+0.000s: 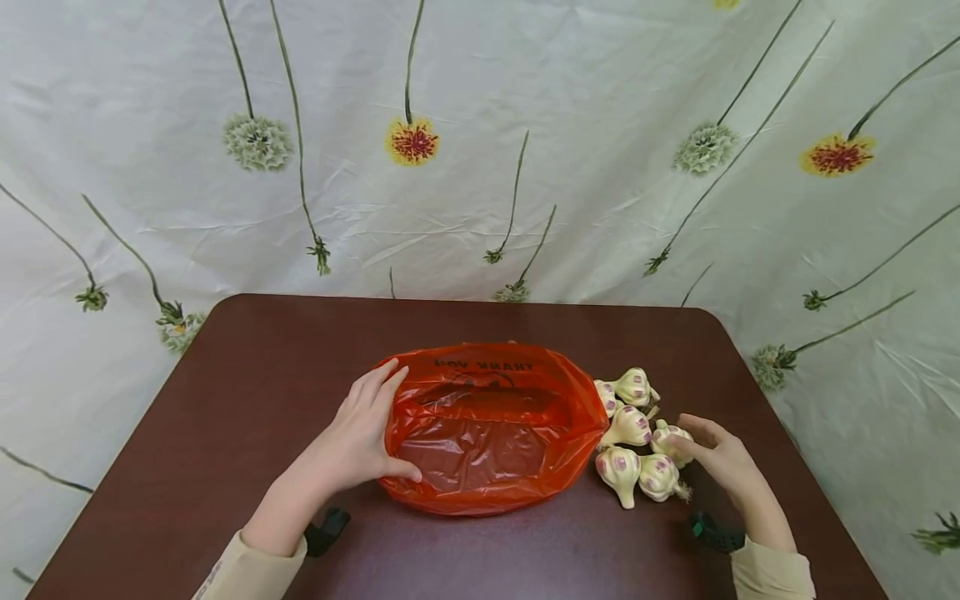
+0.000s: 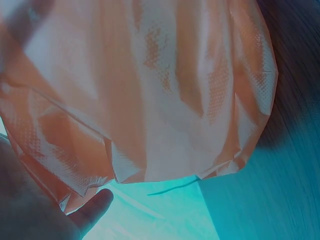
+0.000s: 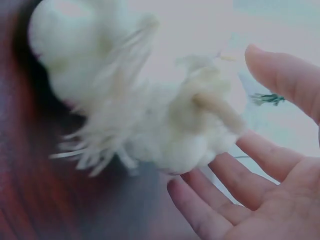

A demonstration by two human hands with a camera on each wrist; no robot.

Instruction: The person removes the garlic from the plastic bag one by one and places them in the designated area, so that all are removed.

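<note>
A red plastic bag (image 1: 487,492) stands on the table with its mouth spread wide and its inside showing. My left hand (image 1: 367,429) holds its left rim, thumb and fingers set far apart along the edge. In the left wrist view the thumb (image 2: 95,210) lies at the bag's edge, and the bag fills most of that picture. Several garlic bulbs (image 1: 618,471) lie close together just right of the bag. Around the rightmost bulb (image 1: 667,435) my right hand (image 1: 723,458) reaches with parted fingers. The right wrist view shows those fingers (image 3: 240,180) spread beside blurred garlic (image 3: 185,135).
The dark brown table (image 1: 225,400) has rounded far corners. Behind it hangs a pale cloth (image 1: 600,100) printed with flowers. Black bands circle the left wrist (image 1: 327,532) and the right wrist (image 1: 716,533).
</note>
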